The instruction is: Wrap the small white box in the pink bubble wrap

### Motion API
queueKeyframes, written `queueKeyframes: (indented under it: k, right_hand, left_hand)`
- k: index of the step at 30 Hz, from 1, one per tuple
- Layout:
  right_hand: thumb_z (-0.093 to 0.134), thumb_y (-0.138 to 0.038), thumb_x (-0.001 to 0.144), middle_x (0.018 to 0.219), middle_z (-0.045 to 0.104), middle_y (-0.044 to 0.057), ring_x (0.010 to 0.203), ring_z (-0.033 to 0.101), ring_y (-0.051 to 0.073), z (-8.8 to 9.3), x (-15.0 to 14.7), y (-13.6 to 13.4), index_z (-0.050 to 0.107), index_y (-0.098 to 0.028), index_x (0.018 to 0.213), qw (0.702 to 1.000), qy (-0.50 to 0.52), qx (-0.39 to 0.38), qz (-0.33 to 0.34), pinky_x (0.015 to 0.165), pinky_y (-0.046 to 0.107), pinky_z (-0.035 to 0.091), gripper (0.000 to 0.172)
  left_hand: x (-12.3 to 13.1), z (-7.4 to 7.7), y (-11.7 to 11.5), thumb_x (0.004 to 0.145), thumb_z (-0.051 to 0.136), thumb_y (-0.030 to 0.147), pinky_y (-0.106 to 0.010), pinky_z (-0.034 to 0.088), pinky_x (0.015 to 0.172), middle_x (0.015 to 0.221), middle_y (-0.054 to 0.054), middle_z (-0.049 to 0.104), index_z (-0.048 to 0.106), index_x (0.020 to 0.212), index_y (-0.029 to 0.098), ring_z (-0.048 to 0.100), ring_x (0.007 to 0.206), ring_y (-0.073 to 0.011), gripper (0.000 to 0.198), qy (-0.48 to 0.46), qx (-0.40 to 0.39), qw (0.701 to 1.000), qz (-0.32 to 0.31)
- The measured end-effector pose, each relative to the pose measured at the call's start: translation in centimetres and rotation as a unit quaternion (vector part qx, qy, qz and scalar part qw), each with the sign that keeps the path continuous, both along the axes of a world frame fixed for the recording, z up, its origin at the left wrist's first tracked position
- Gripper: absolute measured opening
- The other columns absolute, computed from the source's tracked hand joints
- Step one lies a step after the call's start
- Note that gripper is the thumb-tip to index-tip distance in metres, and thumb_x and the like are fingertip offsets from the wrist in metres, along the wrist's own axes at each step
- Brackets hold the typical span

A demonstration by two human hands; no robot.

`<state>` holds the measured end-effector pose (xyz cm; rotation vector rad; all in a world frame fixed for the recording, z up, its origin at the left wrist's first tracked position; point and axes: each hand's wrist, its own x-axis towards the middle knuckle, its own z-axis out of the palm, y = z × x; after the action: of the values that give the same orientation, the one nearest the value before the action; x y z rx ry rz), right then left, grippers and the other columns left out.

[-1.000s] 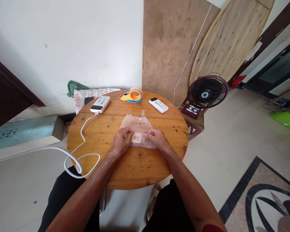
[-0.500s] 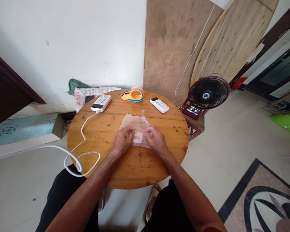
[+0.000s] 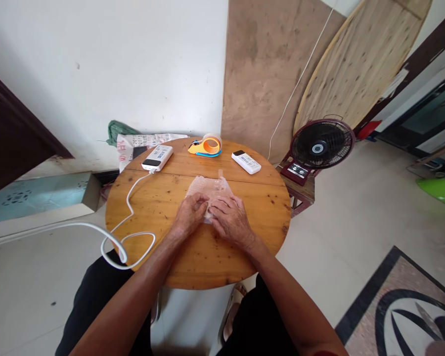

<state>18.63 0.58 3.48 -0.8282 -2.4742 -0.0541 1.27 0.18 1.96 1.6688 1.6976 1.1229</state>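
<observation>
I have both hands on a sheet of bubble wrap (image 3: 203, 187) that lies near the middle of the round wooden desk (image 3: 207, 262). My left hand (image 3: 190, 213) is narrow, thumb and forefinger pinching the wrap at its left side. My right hand (image 3: 230, 221) lies palm down over the wrap's right side, fingers slightly bent and their tips close to the left thumb; I cannot tell whether it grips anything. A strip of clear tape (image 3: 220, 173) sticks out from the wrap toward the desk's far edge.

At the middle of that far edge I see an orange and blue tape dispenser (image 3: 198, 147). One white power bank (image 3: 163, 155) sits by the far left edge, joined to a white cable (image 3: 123, 253) that loops over the near left edge. Another power bank (image 3: 246, 162) rests toward the far right edge. Beyond the right edge, a fan (image 3: 322, 148) stands on a stool (image 3: 300, 189).
</observation>
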Motion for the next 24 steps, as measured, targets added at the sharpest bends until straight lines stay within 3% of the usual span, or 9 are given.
queueKeyframes:
  k: [4, 7, 14, 17, 21, 24]
  right_hand:
    - [0.053, -0.028, 0.089, 0.114, 0.065, 0.007, 0.122, 0.046, 0.022, 0.0, 0.0, 0.0, 0.061, -0.022, 0.107, 1.000, 0.001, -0.006, -0.001, 0.106, 0.044, 0.021, 0.021]
    - [0.052, -0.030, 0.090, 0.114, 0.065, 0.007, 0.122, 0.046, 0.022, -0.1, 0.0, 0.0, 0.061, -0.022, 0.106, 1.000, 0.003, -0.008, -0.003, 0.106, 0.044, 0.020, 0.020]
    - [0.052, -0.031, 0.089, 0.113, 0.065, 0.007, 0.121, 0.046, 0.023, -0.4, -0.1, 0.1, 0.061, -0.022, 0.104, 1.000, 0.003, -0.009, -0.006, 0.105, 0.044, 0.022, 0.019]
    - [0.051, -0.031, 0.090, 0.113, 0.065, 0.008, 0.121, 0.046, 0.023, -0.3, -0.1, 0.0, 0.061, -0.022, 0.103, 1.000, 0.001, -0.010, -0.008, 0.105, 0.044, 0.022, 0.019]
    - [0.052, -0.030, 0.089, 0.112, 0.065, 0.007, 0.120, 0.046, 0.023, -0.2, -0.2, -0.1, 0.060, -0.022, 0.104, 1.000, 0.000, -0.013, -0.015, 0.105, 0.044, 0.022, 0.018]
    - [0.053, -0.029, 0.089, 0.111, 0.065, 0.007, 0.119, 0.046, 0.023, -0.1, -0.3, -0.2, 0.060, -0.022, 0.104, 1.000, 0.000, -0.015, -0.015, 0.105, 0.044, 0.022, 0.018]
  left_hand:
    - [-0.9, 0.7, -0.4, 0.082, 0.048, 0.044, -0.032, 0.046, 0.086, 0.102, -0.008, 0.070, 0.066, 0.100, 0.017, 0.062, 0.095, -0.0225, 0.037, 0.068, 0.004, 0.998, 0.015]
    - [-2.0, 1.2, -0.8, 0.083, 0.046, 0.048, -0.031, 0.047, 0.082, 0.099, -0.008, 0.070, 0.065, 0.103, 0.017, 0.063, 0.091, -0.0216, 0.042, 0.076, 0.014, 0.997, 0.026]
    - [-3.4, 0.9, -1.2, 0.076, 0.049, 0.029, -0.026, 0.044, 0.063, 0.077, -0.002, 0.064, 0.062, 0.109, 0.017, 0.058, 0.067, -0.0155, 0.037, 0.086, -0.046, 0.994, 0.055]
    - [-3.5, 0.5, -1.2, 0.076, 0.047, 0.024, -0.028, 0.045, 0.067, 0.070, -0.001, 0.062, 0.063, 0.108, 0.018, 0.059, 0.068, -0.0175, 0.036, 0.121, -0.073, 0.988, 0.069]
    - [-3.5, -0.2, -1.5, 0.079, 0.049, 0.026, -0.034, 0.045, 0.088, 0.098, -0.009, 0.065, 0.062, 0.112, 0.016, 0.060, 0.095, -0.0230, 0.037, 0.200, -0.030, 0.973, 0.108]
    - [-3.5, -0.1, -2.1, 0.081, 0.052, 0.038, -0.036, 0.045, 0.091, 0.116, -0.015, 0.059, 0.055, 0.122, 0.013, 0.058, 0.104, -0.0266, 0.048, 0.232, -0.040, 0.962, 0.136]
